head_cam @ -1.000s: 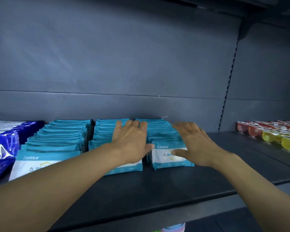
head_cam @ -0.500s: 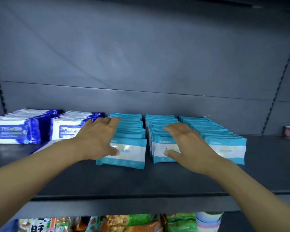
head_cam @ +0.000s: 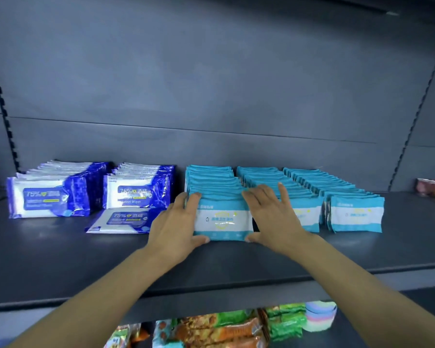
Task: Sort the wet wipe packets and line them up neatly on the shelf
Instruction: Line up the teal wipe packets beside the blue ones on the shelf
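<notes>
- The left hand (head_cam: 177,228) presses against the left end of a row of teal-and-white plastic wet wipe packets (head_cam: 220,197) standing on the dark grey metal shelf (head_cam: 60,259); its fingers lie straight along the row's side and its thumb reaches under the front packet (head_cam: 222,219).
- The right hand (head_cam: 274,217) mirrors this grip on the row's right end, fingers spread and nearly straight over the packet tops, thumb at the front packet's lower corner.
- Both hands are open-fingered and squeeze the row between them rather than curling round it.
- Just right of the right hand stand a second teal row (head_cam: 286,189) and a third teal row (head_cam: 347,199).
- Left of the left hand, a flat blue-and-white wipe packet (head_cam: 121,221) lies on the shelf, in front of two standing blue-and-white rows (head_cam: 93,189).
- Below the shelf, colourful snack bags (head_cam: 224,327) show.
</notes>
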{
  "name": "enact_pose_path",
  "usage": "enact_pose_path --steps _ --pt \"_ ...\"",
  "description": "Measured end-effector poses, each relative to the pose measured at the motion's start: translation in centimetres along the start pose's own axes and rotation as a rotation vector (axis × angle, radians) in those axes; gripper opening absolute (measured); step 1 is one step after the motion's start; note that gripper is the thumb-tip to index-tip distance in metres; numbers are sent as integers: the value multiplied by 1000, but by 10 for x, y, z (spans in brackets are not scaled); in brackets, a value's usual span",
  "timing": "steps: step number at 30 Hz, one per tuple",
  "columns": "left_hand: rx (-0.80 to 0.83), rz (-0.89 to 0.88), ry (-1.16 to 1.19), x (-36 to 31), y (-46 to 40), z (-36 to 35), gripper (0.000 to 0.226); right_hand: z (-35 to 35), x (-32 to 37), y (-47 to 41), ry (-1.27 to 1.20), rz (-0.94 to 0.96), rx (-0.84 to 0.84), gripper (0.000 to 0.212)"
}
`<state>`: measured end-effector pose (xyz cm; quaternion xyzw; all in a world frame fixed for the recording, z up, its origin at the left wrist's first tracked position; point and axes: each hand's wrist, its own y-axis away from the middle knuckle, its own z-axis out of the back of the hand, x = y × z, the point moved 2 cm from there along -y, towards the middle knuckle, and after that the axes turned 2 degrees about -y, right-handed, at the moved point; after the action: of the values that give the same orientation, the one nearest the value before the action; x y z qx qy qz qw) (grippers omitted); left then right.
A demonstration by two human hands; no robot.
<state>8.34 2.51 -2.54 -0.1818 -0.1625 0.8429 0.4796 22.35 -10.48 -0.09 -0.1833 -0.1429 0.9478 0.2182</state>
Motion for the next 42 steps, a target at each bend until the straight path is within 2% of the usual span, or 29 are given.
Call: enact_pose_path --steps 5,9,13,17,22,25,30,33,35,38,40,42 --pt "-70 -8 -27 3 -4 0 73 -19 0 -9 66 -57 -182 103" --pt "-49 11 -43 4 -10 -4 87 -24 0 -12 63 -13 -257 96" --pt "-59 19 -83 -1 -12 -4 88 -27 0 -14 91 -15 -273 90" --pt "-126 -61 -138 -2 -21 -6 86 -32 -1 -26 86 6 -250 82" --pt "-65 -12 -186 -5 -25 -3 79 -39 -6 -33 103 41 -276 61" --pt "-120 -14 -198 -6 -23 -2 76 -39 -9 -29 87 62 -283 65" --pt "-128 10 -252 2 -27 -8 82 -28 -12 -27 21 123 -198 71" --pt "-153 3 -312 -2 -29 -6 94 -11 -15 -23 -67 161 -99 72" --pt "-181 -17 -352 -6 -30 -6 107 5 -23 -24 -243 137 -37 63" --pt "-145 -77 -425 -22 -29 -2 114 22 -42 -46 -499 83 -148 39" --pt "-80 -122 -492 -31 -31 -3 109 22 -53 -74 -494 48 -153 25" --pt "-70 -137 -505 -33 -33 -7 105 13 -59 -107 -479 61 -63 25"
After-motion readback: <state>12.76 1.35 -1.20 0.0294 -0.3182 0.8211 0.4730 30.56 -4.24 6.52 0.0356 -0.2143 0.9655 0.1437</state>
